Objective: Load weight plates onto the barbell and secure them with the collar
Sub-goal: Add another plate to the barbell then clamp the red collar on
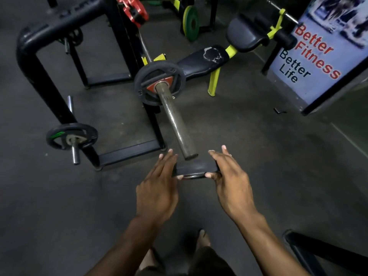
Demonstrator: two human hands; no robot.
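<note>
One plate [160, 83] already sits far up the barbell sleeve [175, 121], against the inner stop, so the loading is partly done as I judge it. A second small plate [196, 169] is in my hands, held edge-up just below and in front of the sleeve's open end, not yet threaded on. My left hand [157, 193] presses its left rim with fingers nearly straight and the thumb tucked under; my right hand [232, 182] clamps the right rim the same way, fingers extended along it. Both forearms reach forward and down. Sliding this plate on and fitting a collar remain; I see no collar for certain.
</note>
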